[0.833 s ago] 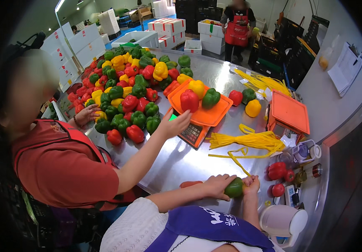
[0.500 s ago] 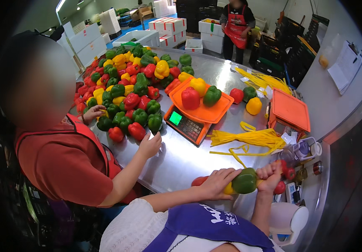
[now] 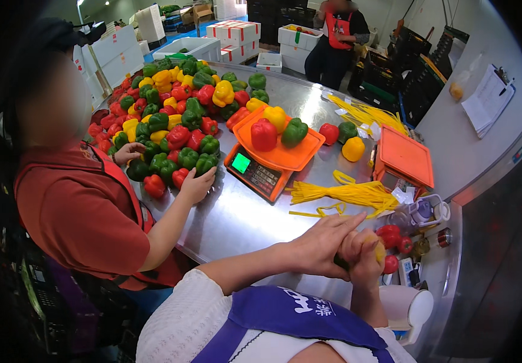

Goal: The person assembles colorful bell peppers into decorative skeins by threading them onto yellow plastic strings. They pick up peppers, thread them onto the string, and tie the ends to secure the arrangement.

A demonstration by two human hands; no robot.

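Note:
My left hand (image 3: 323,243) lies with its fingers nearly straight, across a green bell pepper (image 3: 341,262) mostly hidden below the palm. Pressed against it, my right hand (image 3: 363,257) is closed, with a yellow bell pepper (image 3: 380,250) showing past its fingers. Whether these peppers are joined or wrapped I cannot tell. Beyond my hands lies a bundle of yellow net strips (image 3: 343,194). An orange digital scale (image 3: 254,173) carries an orange tray (image 3: 300,156) with a red pepper (image 3: 264,134), a yellow pepper (image 3: 277,117) and a green pepper (image 3: 295,132).
A co-worker's hands (image 3: 197,184) touch the large pepper heap (image 3: 176,136) at left. Right of my hands are red peppers (image 3: 388,233), a purple-lidded bottle (image 3: 421,212) and a white container (image 3: 406,305). A second orange-topped scale (image 3: 404,157) stands farther back. Another person (image 3: 333,48) stands behind the table.
My hands have come together, my left hand now covering most of the green pepper. The red pepper below my left hand is out of sight. The view has shifted slightly; the far person has leaned.

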